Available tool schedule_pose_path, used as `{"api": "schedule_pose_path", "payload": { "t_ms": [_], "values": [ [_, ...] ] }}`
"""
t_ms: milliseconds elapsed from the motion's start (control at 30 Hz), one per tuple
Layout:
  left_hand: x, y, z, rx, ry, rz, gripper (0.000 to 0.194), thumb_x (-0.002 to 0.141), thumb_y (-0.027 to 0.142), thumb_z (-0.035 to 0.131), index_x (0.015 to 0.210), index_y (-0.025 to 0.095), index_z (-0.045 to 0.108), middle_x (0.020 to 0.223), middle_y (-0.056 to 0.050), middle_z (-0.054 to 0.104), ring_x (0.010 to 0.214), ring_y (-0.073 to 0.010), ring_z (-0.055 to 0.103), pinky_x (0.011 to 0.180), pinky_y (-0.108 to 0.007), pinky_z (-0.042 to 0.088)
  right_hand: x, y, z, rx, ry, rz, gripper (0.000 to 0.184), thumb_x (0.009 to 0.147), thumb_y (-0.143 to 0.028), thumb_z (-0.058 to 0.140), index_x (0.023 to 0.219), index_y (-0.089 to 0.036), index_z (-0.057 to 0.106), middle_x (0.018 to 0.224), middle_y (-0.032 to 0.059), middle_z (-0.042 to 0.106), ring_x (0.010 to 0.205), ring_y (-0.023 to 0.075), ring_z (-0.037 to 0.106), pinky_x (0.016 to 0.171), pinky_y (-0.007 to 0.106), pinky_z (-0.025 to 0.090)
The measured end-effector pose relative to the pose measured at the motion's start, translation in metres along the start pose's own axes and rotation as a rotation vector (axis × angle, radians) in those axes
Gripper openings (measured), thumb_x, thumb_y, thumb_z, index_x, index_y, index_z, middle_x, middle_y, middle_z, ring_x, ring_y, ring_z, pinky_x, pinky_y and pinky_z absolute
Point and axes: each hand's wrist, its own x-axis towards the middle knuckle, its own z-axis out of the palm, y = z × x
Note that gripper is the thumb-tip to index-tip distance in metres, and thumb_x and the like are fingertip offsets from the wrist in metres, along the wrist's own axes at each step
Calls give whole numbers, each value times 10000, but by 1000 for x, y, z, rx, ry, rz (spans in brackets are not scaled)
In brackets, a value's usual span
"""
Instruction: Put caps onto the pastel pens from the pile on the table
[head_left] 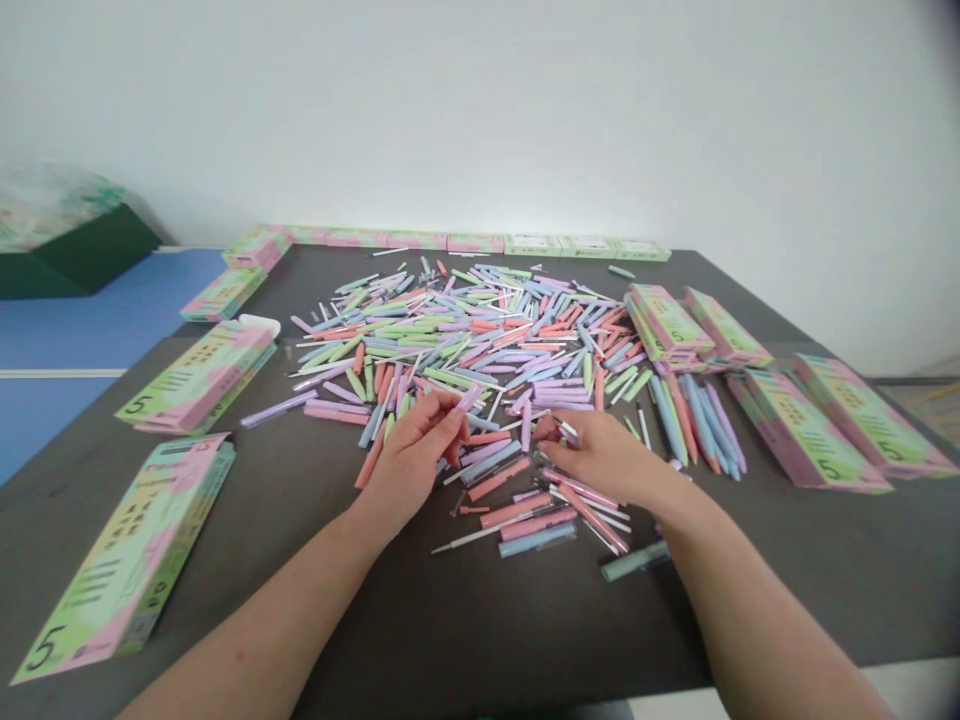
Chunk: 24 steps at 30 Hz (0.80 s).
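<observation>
My left hand (420, 445) pinches a light purple pen barrel (470, 398) between thumb and fingers over the near side of a large pile of pen parts (480, 340). To its right, my right hand (596, 450) is closed low over the pile, with a small purple-and-white pen part (567, 431) at its fingertips; its exact kind is hard to make out. Below and between the hands lie loose coral pen barrels (517, 510), white refills and a blue barrel (537, 541). Beside my right forearm rests a grey-green pen piece (634, 561).
Pastel cartons stand at the left, the nearest one (124, 550) lying flat, another (199, 375) with its flap open. More stacked cartons (810, 430) lie at the right beside a row of pens (697, 425). Boxes (480, 243) line the back edge. A dark green bin (82, 250) is far left.
</observation>
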Motion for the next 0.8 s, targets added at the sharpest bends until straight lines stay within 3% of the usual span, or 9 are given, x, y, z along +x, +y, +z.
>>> {"api": "schedule_pose_path", "payload": {
  "t_ms": [133, 233, 433, 633, 733, 800],
  "values": [
    [0, 0, 0, 0, -3, -5, 159, 854, 308, 587, 906, 159, 606, 715, 16, 547, 564, -88, 459, 513, -200, 407, -2, -5, 2, 846, -100, 71, 385, 755, -169, 473, 1081, -146, 677, 844, 46, 644, 563, 118, 467, 555, 262, 387],
    [1, -2, -1, 13, -15, -5, 173, 860, 318, 587, 933, 162, 606, 726, 16, 556, 565, -87, 462, 523, -204, 410, -4, -10, 5, 1193, -172, 43, 432, 704, -116, 539, 1114, -146, 673, 906, 62, 647, 639, 127, 521, 621, 268, 440],
    [0, -8, -3, 81, -80, 6, 197, 897, 349, 560, 966, 173, 613, 731, 16, 550, 607, -95, 481, 563, -211, 415, -5, -13, 7, 1324, -285, -68, 403, 774, -141, 602, 1169, -213, 639, 984, 38, 628, 704, 131, 590, 691, 284, 501],
    [0, -8, -4, 74, -101, 1, 194, 907, 342, 549, 986, 178, 615, 733, 18, 545, 608, -95, 478, 571, -217, 409, -5, -13, 7, 1311, -291, -39, 367, 772, -156, 606, 1135, -206, 628, 1030, 55, 634, 744, 148, 624, 755, 323, 517],
    [0, -8, -4, 65, -89, 0, 193, 896, 339, 562, 985, 177, 617, 724, 17, 552, 600, -97, 479, 570, -220, 408, -2, -12, 6, 1308, -210, -2, 321, 762, -160, 592, 1078, -201, 628, 994, 52, 639, 748, 151, 623, 747, 324, 519],
    [0, -7, -3, 61, -86, 4, 185, 892, 338, 564, 959, 173, 616, 720, 17, 553, 593, -96, 473, 567, -219, 404, 2, -9, 2, 1282, -54, 32, 262, 744, -159, 579, 1000, -198, 622, 906, 29, 623, 646, 120, 573, 622, 270, 502]
  ]
}}
